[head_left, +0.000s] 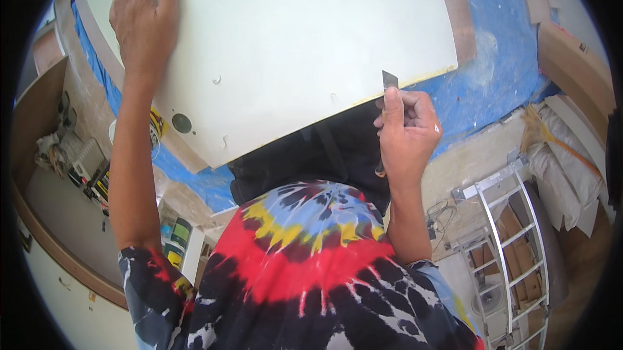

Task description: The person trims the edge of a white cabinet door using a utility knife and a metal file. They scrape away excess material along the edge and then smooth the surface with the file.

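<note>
My right grip pinches the scraper blade at the white panel edge, left hand flat; a slip could gouge it.

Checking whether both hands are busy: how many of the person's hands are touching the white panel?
1: the left hand lies flat on the white panel. The right hand holds a scraper blade at its near edge.

Yellow-black label | left, under white panel edge || green-yellow-black containers | lower left, near floor, beside the shirt sleeve
</note>
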`<state>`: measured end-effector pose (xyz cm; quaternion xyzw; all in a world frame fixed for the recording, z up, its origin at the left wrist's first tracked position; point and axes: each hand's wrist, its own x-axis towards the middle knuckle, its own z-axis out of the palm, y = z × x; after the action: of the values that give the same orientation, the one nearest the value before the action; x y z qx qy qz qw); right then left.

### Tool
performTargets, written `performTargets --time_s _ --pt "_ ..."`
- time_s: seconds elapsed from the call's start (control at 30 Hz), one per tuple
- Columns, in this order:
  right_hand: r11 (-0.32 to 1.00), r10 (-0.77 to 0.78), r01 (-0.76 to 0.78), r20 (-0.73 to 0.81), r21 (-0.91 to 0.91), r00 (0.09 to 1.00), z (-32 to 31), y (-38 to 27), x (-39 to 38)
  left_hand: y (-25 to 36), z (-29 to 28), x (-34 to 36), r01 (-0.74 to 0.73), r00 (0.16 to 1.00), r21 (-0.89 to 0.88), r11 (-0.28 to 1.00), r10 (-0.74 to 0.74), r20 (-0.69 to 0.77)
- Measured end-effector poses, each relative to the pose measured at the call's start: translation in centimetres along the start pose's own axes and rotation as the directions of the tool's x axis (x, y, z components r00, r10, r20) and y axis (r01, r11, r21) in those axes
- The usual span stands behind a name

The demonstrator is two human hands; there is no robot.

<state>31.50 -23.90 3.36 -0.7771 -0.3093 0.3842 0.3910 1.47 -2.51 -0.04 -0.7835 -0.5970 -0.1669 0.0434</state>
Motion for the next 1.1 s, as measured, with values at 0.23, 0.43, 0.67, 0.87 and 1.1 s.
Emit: performTargets --time_s 0.23,0.43,0.67,0.87,1.1 --pt "0.999 0.02 -0.019 0.012 -0.025 1.0 -1.3 0.6 -1.1 0.8 -0.7 0.4 -0.014 1.0 -0.052 0.999 0.014 -0.003" --pt "0.995 0.061 -0.06 -0.009 0.077 0.998 -0.7 1.1 -1.6 4.9 -2.5 0.4 0.268 0.948 0.019 0.963 -0.267 0.171" --pt "0.99 -0.122 0.12 -0.024 -0.08 0.992 0.6 1.3 -0.9 0.0 -0.2 -0.1 -0.014 1.0 -0.014 1.0 0.014 0.0" --pt "0.999 -0.002 0.002 0.003 0.037 1.0 -0.8 1.5 -1.7 1.0 -0.9 0.0 0.085 0.992 -0.011 0.996 -0.084 0.092" --pt "0.999 0.043 -0.043 0.004 0.03 0.999 0.1 1.1 -2.3 4.8 -2.5 0.5 0.266 0.95 0.022 0.964 -0.266 0.165"
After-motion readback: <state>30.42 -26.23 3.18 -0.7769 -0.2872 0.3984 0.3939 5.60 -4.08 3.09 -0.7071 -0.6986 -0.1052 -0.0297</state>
